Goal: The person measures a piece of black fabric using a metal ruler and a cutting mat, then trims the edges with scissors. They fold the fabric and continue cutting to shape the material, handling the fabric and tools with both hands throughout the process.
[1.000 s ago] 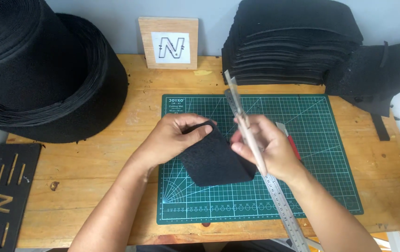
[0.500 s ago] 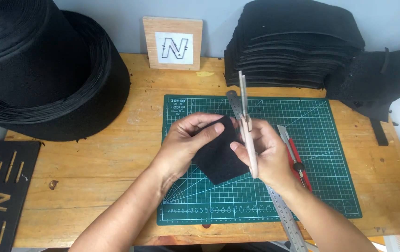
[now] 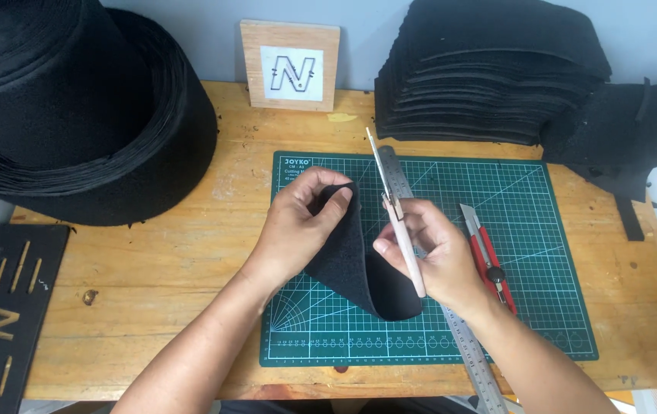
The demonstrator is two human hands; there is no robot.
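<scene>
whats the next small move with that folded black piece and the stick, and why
Probably lay the black felt piece flat on the green cutting mat. The left hand pinches its top edge, so it stands curled off the mat, and the right hand grips a thin wooden stick beside it. The steel ruler and red utility knife lie on the mat, untouched.

A small craft workshop: a wooden workbench [image 3: 152, 276] carries a green cutting mat [image 3: 543, 253], a steel ruler [image 3: 470, 349] and a red utility knife [image 3: 485, 249], with stacks of cut black felt [image 3: 489, 69] and a big felt roll [image 3: 75, 107] behind.
</scene>
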